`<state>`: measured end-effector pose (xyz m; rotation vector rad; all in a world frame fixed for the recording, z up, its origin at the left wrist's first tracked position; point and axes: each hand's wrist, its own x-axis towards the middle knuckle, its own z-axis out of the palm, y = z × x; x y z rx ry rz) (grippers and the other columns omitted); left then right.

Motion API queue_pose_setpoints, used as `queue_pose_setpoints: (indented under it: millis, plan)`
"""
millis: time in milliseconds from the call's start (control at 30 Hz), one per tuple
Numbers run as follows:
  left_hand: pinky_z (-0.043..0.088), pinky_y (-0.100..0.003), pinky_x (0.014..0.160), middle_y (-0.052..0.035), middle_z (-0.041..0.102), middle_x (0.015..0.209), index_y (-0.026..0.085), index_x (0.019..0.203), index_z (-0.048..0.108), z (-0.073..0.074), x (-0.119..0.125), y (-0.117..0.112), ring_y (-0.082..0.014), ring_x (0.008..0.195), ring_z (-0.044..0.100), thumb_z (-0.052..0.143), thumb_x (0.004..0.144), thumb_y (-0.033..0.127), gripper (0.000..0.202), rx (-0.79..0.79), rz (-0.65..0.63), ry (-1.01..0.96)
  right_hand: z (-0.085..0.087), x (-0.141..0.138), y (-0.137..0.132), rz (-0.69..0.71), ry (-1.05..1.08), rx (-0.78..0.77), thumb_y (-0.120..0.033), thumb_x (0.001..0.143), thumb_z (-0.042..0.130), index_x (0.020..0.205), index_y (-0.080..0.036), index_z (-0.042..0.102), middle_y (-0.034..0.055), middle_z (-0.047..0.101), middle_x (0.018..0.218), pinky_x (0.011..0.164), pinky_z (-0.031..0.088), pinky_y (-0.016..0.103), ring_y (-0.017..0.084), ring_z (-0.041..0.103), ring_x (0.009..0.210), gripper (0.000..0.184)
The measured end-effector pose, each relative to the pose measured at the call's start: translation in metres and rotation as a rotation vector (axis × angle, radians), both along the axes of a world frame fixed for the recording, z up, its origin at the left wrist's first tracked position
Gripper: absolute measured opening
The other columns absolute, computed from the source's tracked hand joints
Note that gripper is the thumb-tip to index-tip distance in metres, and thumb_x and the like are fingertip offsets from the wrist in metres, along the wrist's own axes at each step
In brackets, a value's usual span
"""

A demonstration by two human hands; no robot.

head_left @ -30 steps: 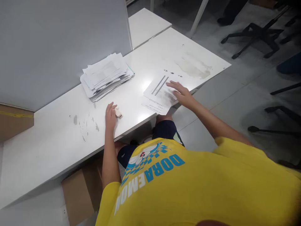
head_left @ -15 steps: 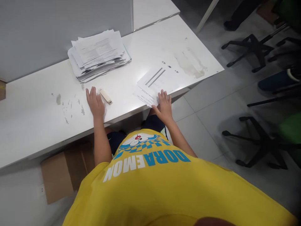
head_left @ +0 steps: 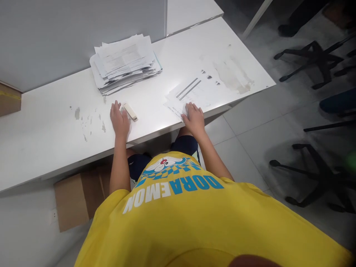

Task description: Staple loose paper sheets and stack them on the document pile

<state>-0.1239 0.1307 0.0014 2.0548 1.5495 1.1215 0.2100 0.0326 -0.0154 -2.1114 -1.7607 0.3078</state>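
My left hand (head_left: pixel 120 120) lies on the white desk (head_left: pixel 50 129) with its fingers stretched out, holding nothing. Just right of it, close to the thumb, is a small cream stapler (head_left: pixel 130 112). Near the front edge, my right hand (head_left: pixel 194 118) rests with its fingers extended over the lower part of some printed sheets (head_left: pixel 191 89). The sheets overlap slightly out of line, and two dark bars run across the top one. Part of the lower sheet is hidden beneath the right hand.
A thick, uneven paper stack (head_left: pixel 126 63) stands at the back against the grey partition (head_left: pixel 83 33). Cardboard boxes (head_left: pixel 72 202) sit under the desk and at far left (head_left: pixel 9 100). Wheeled chair bases (head_left: pixel 314 174) and a person's leg (head_left: pixel 303 16) are on the right.
The view has shifted, so the desk and its things appear farther right. My right hand has slid a little left and farther onto the sheets. My left hand stays beside the stapler.
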Motion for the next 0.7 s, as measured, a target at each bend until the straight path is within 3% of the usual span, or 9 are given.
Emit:
queue_pose_setpoints:
  millis: [133, 500, 600, 700]
  plan:
    - [0.018, -0.05, 0.126, -0.0125, 0.054, 0.145, 0.026, 0.151, 0.036, 0.001, 0.002, 0.0, -0.0275, 0.148, 0.035, 0.032, 0.099, 0.061, 0.063, 0.028, 0.053, 0.027, 0.006, -0.003, 0.0, 0.006, -0.002, 0.007, -0.032, 0.098, 0.038, 0.145, -0.009, 0.046, 0.0189, 0.041, 0.156, 0.12, 0.026, 0.052, 0.029, 0.037, 0.146, 0.052]
    - [0.017, -0.05, 0.126, -0.0136, 0.059, 0.138, 0.023, 0.145, 0.045, 0.002, 0.003, -0.001, -0.0281, 0.149, 0.032, 0.032, 0.098, 0.063, 0.063, -0.045, 0.077, 0.045, 0.006, 0.002, 0.002, 0.008, -0.018, 0.132, -0.015, 0.095, 0.034, 0.131, -0.013, 0.059, 0.0141, 0.058, 0.143, 0.113, 0.036, 0.049, 0.027, 0.053, 0.134, 0.045]
    - [0.021, -0.048, 0.125, -0.0133, 0.06, 0.136, 0.024, 0.146, 0.044, 0.003, 0.004, -0.002, -0.0287, 0.145, 0.039, 0.029, 0.098, 0.066, 0.066, -0.038, 0.073, 0.011, 0.011, 0.01, 0.001, 0.021, -0.021, 0.185, -0.013, 0.093, 0.03, 0.13, -0.015, 0.061, 0.0122, 0.063, 0.136, 0.109, 0.04, 0.05, 0.026, 0.059, 0.126, 0.048]
    - [0.026, -0.047, 0.123, -0.0134, 0.058, 0.14, 0.025, 0.147, 0.042, 0.001, 0.002, -0.001, -0.028, 0.139, 0.046, 0.028, 0.097, 0.067, 0.067, -0.041, 0.068, -0.04, 0.019, 0.003, -0.006, 0.113, -0.025, 0.225, -0.016, 0.095, 0.029, 0.139, -0.018, 0.056, 0.0098, 0.057, 0.145, 0.109, 0.042, 0.05, 0.025, 0.056, 0.131, 0.052]
